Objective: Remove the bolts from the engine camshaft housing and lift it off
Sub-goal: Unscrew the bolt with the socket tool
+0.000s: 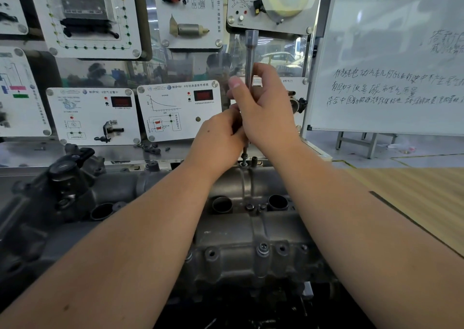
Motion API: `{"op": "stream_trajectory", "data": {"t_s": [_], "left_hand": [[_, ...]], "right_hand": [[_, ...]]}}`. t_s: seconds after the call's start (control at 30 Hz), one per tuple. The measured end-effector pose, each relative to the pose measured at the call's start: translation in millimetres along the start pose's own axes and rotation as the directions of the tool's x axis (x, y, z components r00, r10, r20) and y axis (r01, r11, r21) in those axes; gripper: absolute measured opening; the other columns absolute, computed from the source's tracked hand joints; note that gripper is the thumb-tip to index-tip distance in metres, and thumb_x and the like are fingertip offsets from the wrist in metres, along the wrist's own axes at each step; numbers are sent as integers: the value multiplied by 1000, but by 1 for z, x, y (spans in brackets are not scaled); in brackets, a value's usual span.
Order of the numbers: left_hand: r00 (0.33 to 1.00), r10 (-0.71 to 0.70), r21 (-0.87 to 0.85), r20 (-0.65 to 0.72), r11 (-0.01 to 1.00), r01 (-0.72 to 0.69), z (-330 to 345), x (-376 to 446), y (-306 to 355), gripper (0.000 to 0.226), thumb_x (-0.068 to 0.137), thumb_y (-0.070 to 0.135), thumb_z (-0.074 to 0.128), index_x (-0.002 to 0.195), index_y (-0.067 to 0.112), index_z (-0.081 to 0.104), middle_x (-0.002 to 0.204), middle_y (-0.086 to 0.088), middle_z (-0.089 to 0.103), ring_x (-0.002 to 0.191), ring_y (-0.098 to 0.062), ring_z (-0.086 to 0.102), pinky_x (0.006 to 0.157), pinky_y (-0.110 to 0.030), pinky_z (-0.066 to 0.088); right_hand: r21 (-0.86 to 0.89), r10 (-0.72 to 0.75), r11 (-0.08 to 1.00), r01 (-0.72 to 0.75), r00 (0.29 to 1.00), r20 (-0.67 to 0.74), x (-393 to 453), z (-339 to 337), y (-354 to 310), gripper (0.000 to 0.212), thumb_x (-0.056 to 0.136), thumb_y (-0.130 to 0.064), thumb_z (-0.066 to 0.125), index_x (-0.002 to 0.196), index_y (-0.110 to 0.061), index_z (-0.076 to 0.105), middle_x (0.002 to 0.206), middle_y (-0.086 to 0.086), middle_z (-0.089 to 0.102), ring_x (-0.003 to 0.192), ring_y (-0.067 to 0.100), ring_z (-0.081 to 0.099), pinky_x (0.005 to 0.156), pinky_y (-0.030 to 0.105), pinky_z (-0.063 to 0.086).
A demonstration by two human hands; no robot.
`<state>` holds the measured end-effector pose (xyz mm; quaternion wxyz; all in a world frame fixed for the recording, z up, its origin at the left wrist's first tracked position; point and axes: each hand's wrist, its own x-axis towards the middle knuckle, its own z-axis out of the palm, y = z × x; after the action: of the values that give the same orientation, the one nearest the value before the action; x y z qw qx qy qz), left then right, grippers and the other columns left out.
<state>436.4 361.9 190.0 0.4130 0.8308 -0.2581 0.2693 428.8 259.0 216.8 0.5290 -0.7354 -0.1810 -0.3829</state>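
Between the curled fingers of both hands, a long, slender silver metal socket extension bar (249, 60) is held upright over the far edge of the dark grey cast-metal camshaft housing (251, 230). The right hand (266, 112) is wrapped round the middle of the bar, its thumb raised along the left side of the shaft and its fingers curled round the far side. The left hand (218, 137) is closed just below and to the left of the right-hand fingers, touching that hand; its fingertips are hidden behind the right hand, so exactly what they pinch cannot be told, though they are curled at the lower part of the bar. The wider socket end of the bar is seen well above the right-hand fingers. Below the fingers of both hands, the thin lower tip of the tool is met by a small dark bolt (244, 156) that stands raised out of its hole at the housing's far edge.

Nearer than the fingers, between the two forearms, a dark bolt head (249, 206) is seated in the middle of the housing between two round open bores, and another bolt (263, 247) is seated in a boss on the near flange, beside empty holes. Beyond the fingers, white training panels with diagrams and mounted car parts (179, 110) are fixed on a display board. To the right of the fingers, a whiteboard with handwritten lines (391, 65) is stood, and a pale wooden tabletop (421, 193) is seen below it.
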Motion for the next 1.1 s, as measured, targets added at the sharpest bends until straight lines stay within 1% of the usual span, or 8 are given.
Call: {"op": "stream_trajectory", "data": {"t_s": [0.1, 0.2, 0.4, 0.57, 0.73, 0.9, 1.0, 1.1], "left_hand": [[1000, 20, -31, -6, 999, -20, 1, -1, 1, 16, 97, 15, 54, 105, 27, 60, 80, -3, 69, 74, -20, 64, 65, -35, 49], [1000, 9, -44, -5, 999, -9, 3, -3, 2, 12, 100, 20, 50, 95, 25, 60, 78, 0, 68, 72, -18, 63, 65, -35, 48], [1000, 12, -21, 0, 1000, -12, 0, -1, 1, 22, 102, 18, 49, 85, 13, 62, 70, 6, 64, 60, -3, 56, 50, -15, 37], [1000, -7, -9, 9, 1000, 7, 1, 1, 0, 13, 98, 16, 54, 99, 5, 62, 79, -5, 67, 72, -21, 62, 61, -30, 45], [1000, -8, -31, 10, 999, 9, 4, -2, 1, 27, 103, 22, 47, 78, 26, 56, 72, 6, 64, 64, -8, 58, 52, -18, 37], [1000, -1, -15, 9, 1000, 1, 1, -2, 4, 28, 103, 19, 46, 78, 21, 58, 68, 4, 64, 63, -5, 58, 50, -15, 38], [1000, -16, 12, 3, 1000, 16, -1, 1, 3, 13, 97, 16, 53, 93, 10, 63, 73, -1, 66, 67, -13, 62, 58, -29, 45], [1000, -17, 1, 12, 1000, 17, 0, 1, 3, 15, 97, 17, 55, 99, 4, 62, 83, -10, 68, 78, -30, 64, 68, -42, 49]], "right_hand": [[-48, -45, 998, 43, 998, -40, 1, -1, 2, 2, 101, -32, 56, 102, -31, 55, 85, -6, 74, 83, 9, 70, 83, 42, 56], [-67, -46, 997, 44, 998, -32, 2, -2, 0, 16, 103, -27, 50, 96, -19, 62, 86, -11, 73, 79, 6, 68, 80, 38, 57], [12, -29, 1000, 28, 999, 23, 2, -1, 0, 10, 105, -27, 46, 105, -24, 56, 95, -7, 74, 76, 10, 73, 78, 38, 58], [-4, -51, 999, 50, 998, -36, 1, 1, 1, 16, 100, -31, 58, 113, -22, 58, 93, -4, 74, 86, 12, 72, 85, 42, 57], [-31, -49, 998, 49, 999, -22, 3, -1, 2, 21, 104, -24, 49, 93, -15, 63, 87, -10, 72, 71, 5, 70, 67, 22, 55], [16, -6, 1000, 6, 1000, 10, 4, 0, 0, 23, 105, -26, 43, 93, -14, 59, 93, -3, 73, 73, 15, 73, 76, 43, 59], [31, -15, 999, 15, 1000, 5, 1, 2, -1, 15, 102, -34, 53, 112, -22, 54, 92, -3, 75, 84, 14, 73, 83, 46, 58], [38, -38, 998, 40, 998, -42, 2, 1, 2, 10, 102, -31, 55, 97, -37, 49, 82, -9, 75, 76, 4, 72, 76, 32, 58]]}}
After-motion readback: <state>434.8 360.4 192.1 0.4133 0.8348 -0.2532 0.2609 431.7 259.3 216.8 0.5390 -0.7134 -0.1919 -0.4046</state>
